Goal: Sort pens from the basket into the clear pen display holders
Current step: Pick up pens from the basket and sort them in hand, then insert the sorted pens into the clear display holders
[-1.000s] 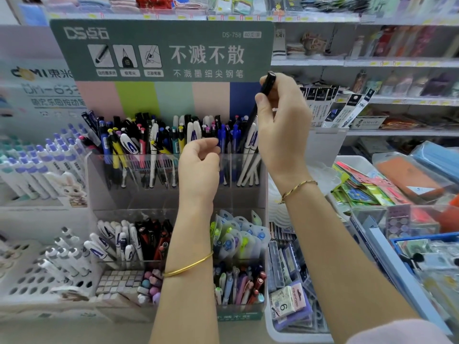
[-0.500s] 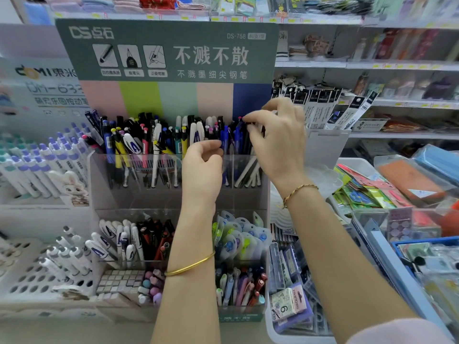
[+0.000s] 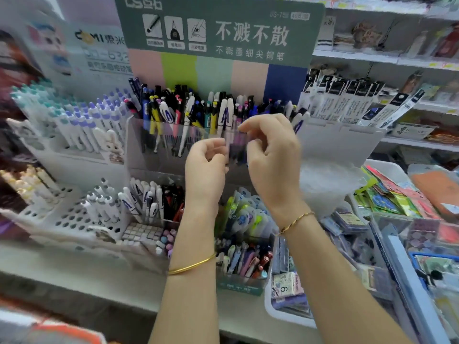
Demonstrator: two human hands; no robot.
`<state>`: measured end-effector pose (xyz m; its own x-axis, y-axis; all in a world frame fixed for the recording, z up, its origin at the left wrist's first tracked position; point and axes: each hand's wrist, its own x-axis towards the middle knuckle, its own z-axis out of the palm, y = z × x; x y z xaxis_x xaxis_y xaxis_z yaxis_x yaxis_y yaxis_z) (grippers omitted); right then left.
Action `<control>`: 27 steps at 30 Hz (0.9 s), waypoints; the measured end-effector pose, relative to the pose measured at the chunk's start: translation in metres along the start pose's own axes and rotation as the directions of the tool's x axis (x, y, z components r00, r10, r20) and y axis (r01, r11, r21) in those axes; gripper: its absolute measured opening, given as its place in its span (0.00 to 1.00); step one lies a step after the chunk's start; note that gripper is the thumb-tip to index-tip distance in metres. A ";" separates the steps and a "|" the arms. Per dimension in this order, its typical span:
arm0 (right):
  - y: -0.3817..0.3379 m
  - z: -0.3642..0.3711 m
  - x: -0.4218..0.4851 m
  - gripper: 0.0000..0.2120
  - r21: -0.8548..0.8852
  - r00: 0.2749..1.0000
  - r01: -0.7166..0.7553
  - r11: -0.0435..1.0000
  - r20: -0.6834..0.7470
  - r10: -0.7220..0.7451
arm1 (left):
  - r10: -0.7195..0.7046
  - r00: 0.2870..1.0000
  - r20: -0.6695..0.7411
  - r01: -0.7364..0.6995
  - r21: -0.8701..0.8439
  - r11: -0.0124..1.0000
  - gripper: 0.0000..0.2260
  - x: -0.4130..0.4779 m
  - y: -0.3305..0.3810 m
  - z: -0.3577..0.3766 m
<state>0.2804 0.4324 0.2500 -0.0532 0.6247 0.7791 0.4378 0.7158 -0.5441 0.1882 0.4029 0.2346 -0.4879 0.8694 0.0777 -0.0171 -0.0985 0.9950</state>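
The clear pen display holder (image 3: pixel 171 155) stands in the middle of the shelf, its upper compartments packed with upright pens (image 3: pixel 188 110) in black, blue, yellow and white. My left hand (image 3: pixel 206 167) hovers in front of its clear front wall, fingers loosely curled, with nothing visible in them. My right hand (image 3: pixel 272 155) is just to the right at the same height, fingers also loosely curled and empty. Through the clear wall between my hands dark pens show. A lower tier (image 3: pixel 154 204) holds more pens. The view is motion-blurred. I see no basket that I can name.
A green sign board (image 3: pixel 223 28) rises behind the holder. White-and-purple pens (image 3: pixel 82 120) fill racks at the left. Packaged refills (image 3: pixel 352 103) stand at the right, above a white tray (image 3: pixel 280 311) and bins of stickers (image 3: pixel 387 197). Small erasers (image 3: pixel 144 232) lie low in front.
My right hand lowered the black pen into the holder's right compartment, let it go, and came down empty beside my left hand. The view has shifted and blurred.
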 end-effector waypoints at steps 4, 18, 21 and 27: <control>-0.037 0.041 -0.043 0.13 0.158 0.962 -0.044 0.987 0.273 0.000 | -0.049 0.976 -0.211 0.053 0.013 0.999 0.15 -0.016 -0.021 -0.062; -0.188 0.192 -0.248 0.14 0.228 0.375 -0.209 0.951 0.917 -0.138 | -0.462 0.485 -0.742 0.547 -0.154 0.823 0.09 -0.161 -0.174 -0.333; -0.198 0.220 -0.286 0.16 0.126 0.229 -0.281 0.951 0.971 -0.061 | -0.556 0.377 -0.741 0.739 -0.121 0.662 0.06 -0.192 -0.219 -0.370; -0.196 0.245 -0.326 0.15 -0.068 0.077 -0.334 0.940 0.992 0.099 | -0.714 0.114 -0.690 0.986 -0.011 0.167 0.27 -0.224 -0.288 -0.403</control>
<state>-0.0083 0.1652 0.0262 -0.8509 0.4289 -0.3032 0.4907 0.4433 -0.7501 -0.0495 0.0415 -0.0944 -0.6459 -0.1648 -0.7454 -0.4931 0.8355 0.2425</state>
